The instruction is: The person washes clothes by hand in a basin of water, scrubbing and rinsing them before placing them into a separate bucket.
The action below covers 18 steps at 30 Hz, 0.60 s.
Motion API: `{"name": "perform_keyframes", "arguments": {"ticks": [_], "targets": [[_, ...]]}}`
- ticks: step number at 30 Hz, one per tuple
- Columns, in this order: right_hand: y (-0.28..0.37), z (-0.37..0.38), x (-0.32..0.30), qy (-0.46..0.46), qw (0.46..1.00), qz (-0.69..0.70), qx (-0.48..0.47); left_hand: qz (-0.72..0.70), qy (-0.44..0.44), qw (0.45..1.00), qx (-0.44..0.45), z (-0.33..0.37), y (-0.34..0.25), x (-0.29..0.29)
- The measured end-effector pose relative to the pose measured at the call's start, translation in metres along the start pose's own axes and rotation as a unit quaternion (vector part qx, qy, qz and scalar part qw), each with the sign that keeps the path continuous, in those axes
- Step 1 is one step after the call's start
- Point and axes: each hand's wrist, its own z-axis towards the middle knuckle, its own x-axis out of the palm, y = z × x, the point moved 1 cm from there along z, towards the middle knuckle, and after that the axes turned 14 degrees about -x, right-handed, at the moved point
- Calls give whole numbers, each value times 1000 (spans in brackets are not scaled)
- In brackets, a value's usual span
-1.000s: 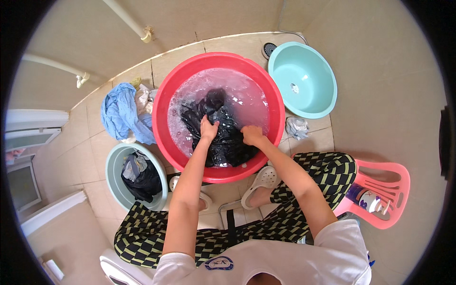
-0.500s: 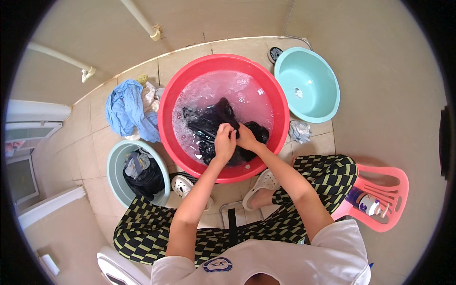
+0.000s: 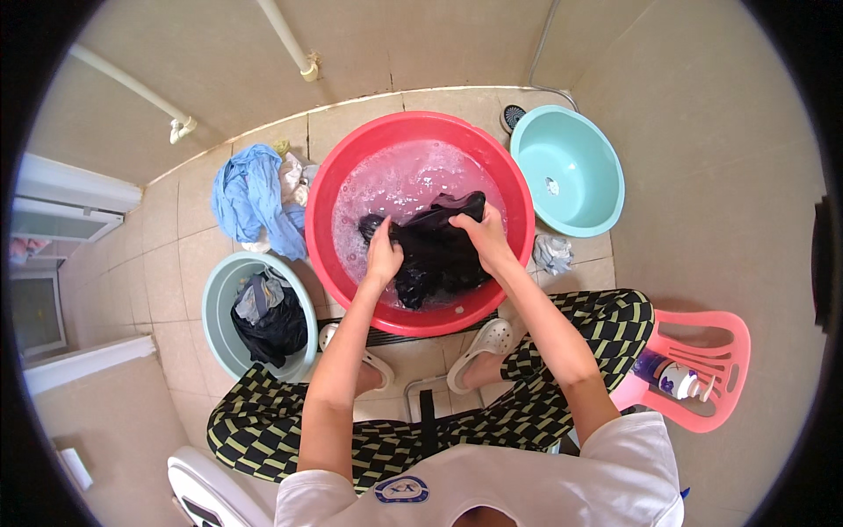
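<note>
A wet black garment [image 3: 436,253] is spread between my hands over a large red basin [image 3: 318,189] of sudsy, pinkish water. At its left edge my left hand [image 3: 384,254] is closed on the cloth. My right hand [image 3: 486,236] grips the upper right corner, thumb on top and the other fingers hidden beneath. The lower part of the garment hangs into the water near the basin's close rim. A small dark piece of cloth shows just beyond my left hand; whether it belongs to the same garment I cannot tell.
Left of the basin lie blue clothes [image 3: 250,193] on the tiles and a pale tub [image 3: 213,303] holding dark laundry. A turquoise basin [image 3: 601,167] and a shower head [image 3: 512,117] stand far right, a crumpled grey cloth [image 3: 552,254] nearer. A pink chair [image 3: 736,351] bears a pump bottle [image 3: 676,376].
My hands were together in the middle of the basin, bunching the black cloth. Now they are apart, the right one further right, and the garment is stretched out between them.
</note>
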Motion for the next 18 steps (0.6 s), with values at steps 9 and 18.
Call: {"name": "perform_keyframes", "arguments": {"ticks": [9, 18], "targets": [[81, -6, 24, 37, 994, 98, -14, 107, 63, 991, 43, -38, -13, 34], [20, 38, -28, -46, 996, -38, -62, -171, 3, 985, -3, -19, 6, -11]]}}
